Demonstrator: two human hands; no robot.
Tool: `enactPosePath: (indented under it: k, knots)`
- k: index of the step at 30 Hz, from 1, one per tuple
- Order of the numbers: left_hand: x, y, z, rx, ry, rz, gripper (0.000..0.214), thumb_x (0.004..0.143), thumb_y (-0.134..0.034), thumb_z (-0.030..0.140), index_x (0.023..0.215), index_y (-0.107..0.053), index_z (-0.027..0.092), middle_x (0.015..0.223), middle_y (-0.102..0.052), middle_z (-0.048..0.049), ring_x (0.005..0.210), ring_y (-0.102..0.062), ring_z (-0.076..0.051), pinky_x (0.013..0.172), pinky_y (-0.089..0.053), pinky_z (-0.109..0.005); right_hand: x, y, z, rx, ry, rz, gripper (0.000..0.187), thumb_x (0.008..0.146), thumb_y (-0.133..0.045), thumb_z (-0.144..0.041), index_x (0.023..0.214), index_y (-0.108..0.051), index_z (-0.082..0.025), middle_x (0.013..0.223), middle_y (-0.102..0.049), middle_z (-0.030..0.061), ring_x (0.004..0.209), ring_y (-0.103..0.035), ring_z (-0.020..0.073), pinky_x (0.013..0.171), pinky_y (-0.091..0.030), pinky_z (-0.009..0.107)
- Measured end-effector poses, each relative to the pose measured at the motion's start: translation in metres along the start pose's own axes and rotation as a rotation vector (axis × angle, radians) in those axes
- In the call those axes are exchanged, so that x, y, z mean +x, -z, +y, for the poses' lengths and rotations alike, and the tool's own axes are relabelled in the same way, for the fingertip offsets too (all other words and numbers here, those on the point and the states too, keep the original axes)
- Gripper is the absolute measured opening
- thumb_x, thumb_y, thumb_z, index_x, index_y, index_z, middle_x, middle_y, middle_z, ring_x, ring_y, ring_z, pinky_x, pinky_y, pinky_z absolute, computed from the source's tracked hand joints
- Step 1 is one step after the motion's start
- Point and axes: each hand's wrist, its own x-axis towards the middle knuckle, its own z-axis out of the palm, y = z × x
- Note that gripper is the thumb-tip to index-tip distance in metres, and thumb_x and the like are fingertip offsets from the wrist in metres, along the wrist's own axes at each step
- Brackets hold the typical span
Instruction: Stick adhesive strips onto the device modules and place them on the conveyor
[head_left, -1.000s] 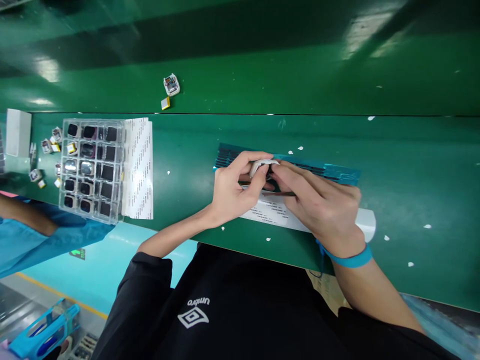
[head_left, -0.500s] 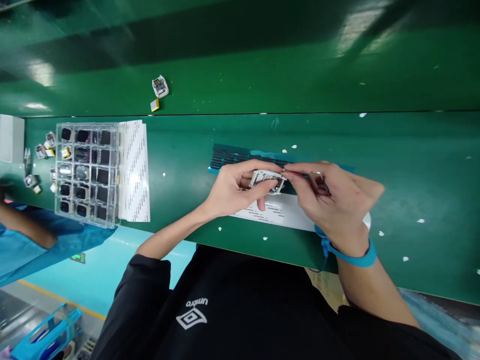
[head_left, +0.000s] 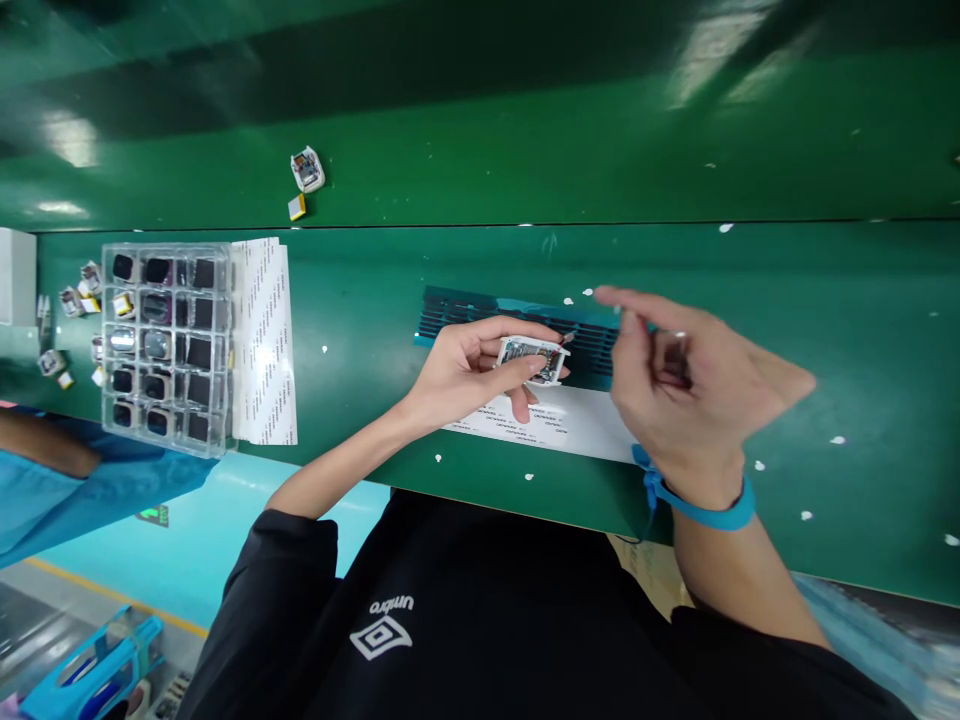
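My left hand (head_left: 469, 372) is closed around a small white device casing (head_left: 531, 359) with its open inside facing up, held just above the green bench. My right hand (head_left: 686, 380) is raised to the right of the casing, apart from it, with thumb and forefinger pinched together; whatever sits between them is too small to name. A blue wrist strap (head_left: 709, 508) circles my right wrist. Under both hands lie a dark blue sheet of slotted strips (head_left: 480, 308) and a white printed sheet (head_left: 585, 425).
A clear compartment tray (head_left: 161, 345) of small dark parts stands at the left beside a white liner sheet (head_left: 264, 340). Loose small casings (head_left: 71, 300) lie farther left. Another casing (head_left: 307, 168) rests on the belt. A co-worker's blue sleeve (head_left: 90, 490) shows at lower left.
My right hand has pulled away from the casing, up and to the right, staying pinched. My left hand has turned the casing so its open inside shows.
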Motion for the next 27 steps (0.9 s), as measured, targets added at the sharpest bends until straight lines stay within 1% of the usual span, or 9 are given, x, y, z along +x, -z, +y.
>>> enactPosePath:
  k: [3, 4, 6, 9, 14, 18, 21, 24, 27]
  knots:
    - [0.000, 0.001, 0.000, 0.022, -0.021, 0.021, 0.038, 0.087, -0.082, 0.043, 0.111, -0.068, 0.018, 0.094, -0.080, -0.0032, 0.054, -0.072, -0.012, 0.066, -0.068, -0.030, 0.002, 0.002, 0.000, 0.006, 0.029, -0.053, 0.053, 0.093, -0.070, 0.000, 0.140, -0.065, -0.024, 0.125, -0.076, 0.0087, 0.081, -0.079, 0.0208, 0.055, -0.056, 0.027]
    - [0.000, 0.001, 0.000, 0.025, -0.031, 0.027, 0.037, 0.088, -0.082, 0.042, 0.111, -0.068, 0.018, 0.091, -0.080, -0.0021, 0.054, -0.073, -0.012, 0.066, -0.068, -0.030, 0.002, 0.002, 0.000, 0.013, 0.062, -0.090, 0.054, 0.094, -0.072, -0.001, 0.141, -0.064, -0.025, 0.127, -0.075, 0.0081, 0.091, -0.080, 0.0237, 0.058, -0.058, 0.027]
    - [0.000, 0.001, 0.001, 0.032, -0.046, 0.035, 0.035, 0.088, -0.082, 0.040, 0.111, -0.067, 0.017, 0.085, -0.078, 0.0001, 0.054, -0.073, -0.013, 0.063, -0.067, -0.028, 0.001, 0.002, 0.000, 0.019, 0.124, -0.145, 0.054, 0.095, -0.073, -0.004, 0.142, -0.063, -0.029, 0.125, -0.076, 0.0038, 0.100, -0.079, 0.0258, 0.061, -0.061, 0.028]
    - [0.000, 0.000, 0.001, 0.054, -0.053, 0.040, 0.030, 0.089, -0.078, 0.034, 0.111, -0.065, 0.017, 0.077, -0.075, 0.0019, 0.053, -0.073, -0.013, 0.057, -0.063, -0.026, -0.002, 0.000, 0.003, 0.012, 0.191, -0.158, 0.051, 0.096, -0.069, -0.002, 0.138, -0.066, -0.032, 0.119, -0.078, -0.0015, 0.093, -0.080, 0.0234, 0.060, -0.062, 0.028]
    - [-0.002, -0.003, -0.002, 0.154, -0.120, 0.105, 0.018, 0.091, -0.070, 0.022, 0.107, -0.062, 0.017, 0.064, -0.068, 0.0052, 0.053, -0.072, -0.012, 0.049, -0.055, -0.020, -0.010, -0.002, 0.011, -0.030, 0.292, -0.103, 0.048, 0.089, -0.061, 0.008, 0.125, -0.071, -0.022, 0.111, -0.080, -0.0002, 0.081, -0.080, 0.0195, 0.063, -0.062, 0.026]
    - [-0.004, -0.006, -0.006, 0.285, -0.175, 0.156, 0.017, 0.090, -0.069, 0.019, 0.103, -0.058, 0.019, 0.068, -0.070, 0.0061, 0.054, -0.072, -0.011, 0.049, -0.055, -0.017, -0.013, -0.002, 0.009, -0.063, 0.320, -0.180, 0.055, 0.093, -0.051, 0.003, 0.139, -0.064, -0.024, 0.116, -0.079, -0.0005, 0.082, -0.080, 0.0201, 0.061, -0.062, 0.029]
    - [-0.006, -0.009, -0.010, 0.338, -0.234, 0.178, 0.018, 0.092, -0.069, 0.022, 0.103, -0.056, 0.020, 0.073, -0.071, 0.0051, 0.055, -0.073, -0.012, 0.051, -0.056, -0.018, -0.015, -0.003, 0.004, -0.067, 0.342, -0.202, 0.054, 0.095, -0.051, 0.001, 0.144, -0.060, -0.020, 0.120, -0.077, 0.0027, 0.084, -0.080, 0.0206, 0.059, -0.061, 0.030]
    - [-0.007, -0.012, -0.015, 0.409, -0.330, 0.220, 0.016, 0.096, -0.069, 0.027, 0.101, -0.055, 0.020, 0.074, -0.071, 0.0044, 0.056, -0.072, -0.011, 0.053, -0.057, -0.017, -0.017, -0.003, -0.001, -0.082, 0.314, -0.207, 0.055, 0.096, -0.051, 0.000, 0.147, -0.059, -0.019, 0.121, -0.077, 0.0047, 0.086, -0.080, 0.0223, 0.059, -0.061, 0.031]
    - [-0.006, -0.013, -0.018, 0.484, -0.437, 0.283, 0.012, 0.098, -0.066, 0.025, 0.098, -0.056, 0.020, 0.070, -0.070, 0.0054, 0.054, -0.070, -0.009, 0.053, -0.055, -0.016, -0.020, -0.003, -0.007, -0.127, 0.274, -0.253, 0.060, 0.095, -0.051, 0.000, 0.152, -0.055, -0.019, 0.128, -0.074, 0.0067, 0.089, -0.080, 0.0235, 0.060, -0.062, 0.031]
